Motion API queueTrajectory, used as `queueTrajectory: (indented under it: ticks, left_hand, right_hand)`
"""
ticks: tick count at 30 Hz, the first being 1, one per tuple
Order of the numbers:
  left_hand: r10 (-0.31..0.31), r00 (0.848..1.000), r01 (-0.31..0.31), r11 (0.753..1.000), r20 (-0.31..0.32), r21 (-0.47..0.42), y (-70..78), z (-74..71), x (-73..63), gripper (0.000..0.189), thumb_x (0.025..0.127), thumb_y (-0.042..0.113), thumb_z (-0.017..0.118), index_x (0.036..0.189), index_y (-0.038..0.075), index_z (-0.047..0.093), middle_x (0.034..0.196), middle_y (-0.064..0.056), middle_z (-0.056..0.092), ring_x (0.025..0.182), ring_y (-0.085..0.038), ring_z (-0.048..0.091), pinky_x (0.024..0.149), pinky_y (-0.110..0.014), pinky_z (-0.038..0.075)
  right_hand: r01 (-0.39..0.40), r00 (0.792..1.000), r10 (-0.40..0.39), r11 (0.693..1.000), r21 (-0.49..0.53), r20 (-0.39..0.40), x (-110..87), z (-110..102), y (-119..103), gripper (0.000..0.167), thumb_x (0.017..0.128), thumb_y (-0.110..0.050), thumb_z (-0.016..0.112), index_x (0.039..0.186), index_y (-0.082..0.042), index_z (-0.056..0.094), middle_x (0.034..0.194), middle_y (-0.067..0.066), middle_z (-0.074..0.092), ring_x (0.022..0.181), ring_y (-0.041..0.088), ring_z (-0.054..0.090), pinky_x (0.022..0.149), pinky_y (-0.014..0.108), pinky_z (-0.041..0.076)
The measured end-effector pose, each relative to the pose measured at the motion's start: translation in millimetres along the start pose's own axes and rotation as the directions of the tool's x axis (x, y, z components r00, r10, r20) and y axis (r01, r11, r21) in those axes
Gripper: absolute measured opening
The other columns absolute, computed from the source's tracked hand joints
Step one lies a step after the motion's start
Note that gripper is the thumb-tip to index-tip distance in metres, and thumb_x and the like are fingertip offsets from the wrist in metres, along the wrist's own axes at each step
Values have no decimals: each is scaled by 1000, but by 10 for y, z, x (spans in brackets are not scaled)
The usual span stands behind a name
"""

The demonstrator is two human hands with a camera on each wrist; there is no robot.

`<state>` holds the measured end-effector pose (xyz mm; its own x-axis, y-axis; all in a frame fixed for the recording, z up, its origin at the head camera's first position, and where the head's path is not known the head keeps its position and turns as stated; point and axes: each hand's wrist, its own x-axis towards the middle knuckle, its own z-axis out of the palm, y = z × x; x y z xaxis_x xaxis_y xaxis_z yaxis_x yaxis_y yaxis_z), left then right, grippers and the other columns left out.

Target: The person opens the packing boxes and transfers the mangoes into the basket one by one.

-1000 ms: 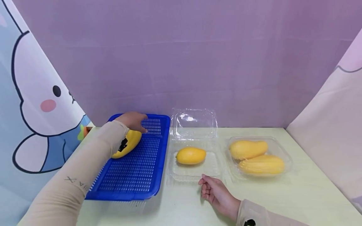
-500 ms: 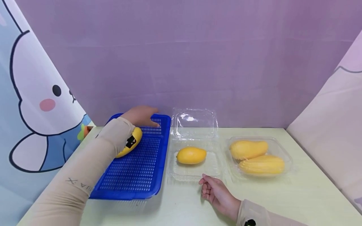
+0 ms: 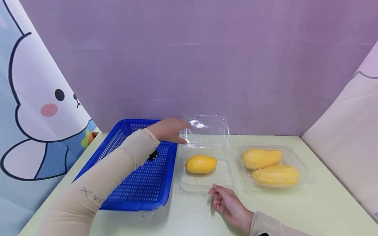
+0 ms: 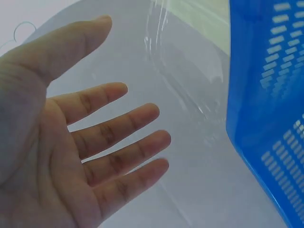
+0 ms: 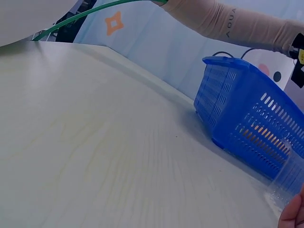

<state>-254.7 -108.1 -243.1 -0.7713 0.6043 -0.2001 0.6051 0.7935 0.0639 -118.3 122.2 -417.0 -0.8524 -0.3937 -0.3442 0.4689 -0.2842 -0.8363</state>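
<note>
My left hand (image 3: 171, 130) reaches over the far right corner of the blue basket (image 3: 138, 190) to the raised lid (image 3: 208, 132) of a clear plastic clamshell box. Its fingers are spread and straight, and the left wrist view shows nothing in the palm. One yellow mango (image 3: 201, 164) lies on its side in the box's base (image 3: 218, 180). My right hand (image 3: 231, 208) rests on the table just in front of that box, fingers loosely curled and holding nothing. The left sleeve (image 3: 118, 164) covers part of the basket, hiding the fruit inside.
A second clear box (image 3: 301, 164), lid down, stands to the right with two yellow mangoes (image 3: 274, 175) inside. A purple cloth (image 3: 206, 65) hangs behind the table (image 3: 325, 203). A printed cartoon cloth (image 3: 38, 137) borders the left side.
My left hand has moved right, from above the basket to the clamshell's lid, and its sleeve now hides the yellow fruit in the basket. The right hand has stayed in place.
</note>
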Motion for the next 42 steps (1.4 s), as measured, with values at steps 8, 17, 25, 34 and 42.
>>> queueTrajectory:
  ticks: [8,17,25,34,42]
  left_hand:
    - [7,998,-7,1000,65,3,239,62,96,60,88,39,65,140,16,45,142,-3,46,133,-22,40,110,-41,29]
    - [25,992,-24,1000,121,-13,445,101,134,60,87,40,65,140,18,46,141,1,48,129,-19,43,108,-39,34]
    - [65,986,-64,998,156,-13,597,116,270,58,87,40,65,139,22,46,136,2,51,121,-17,50,103,-37,39]
    - [72,974,-75,997,216,7,782,244,419,61,84,38,69,139,25,45,136,4,52,121,-15,50,103,-35,39]
    - [35,968,-43,999,248,29,829,353,507,66,83,41,70,141,27,42,139,5,48,127,-15,45,106,-37,35]
  right_hand:
    - [15,999,-16,999,32,38,0,11,2,24,98,-22,48,86,-11,66,62,-8,55,56,2,49,59,18,46]
    - [-10,998,8,999,38,55,8,18,12,24,98,-22,49,96,-10,70,63,-8,56,56,2,49,59,17,45]
    - [-10,999,9,1000,28,40,5,-15,-24,25,98,-23,51,98,-7,70,63,-8,56,56,2,48,58,17,44]
    - [-16,999,15,999,34,33,-38,-65,-35,25,98,-23,50,99,-8,70,64,-7,56,58,3,48,60,17,45]
    - [-15,1000,15,1000,17,17,-42,-54,-30,25,98,-23,51,100,-7,69,64,-7,55,58,4,48,60,17,45]
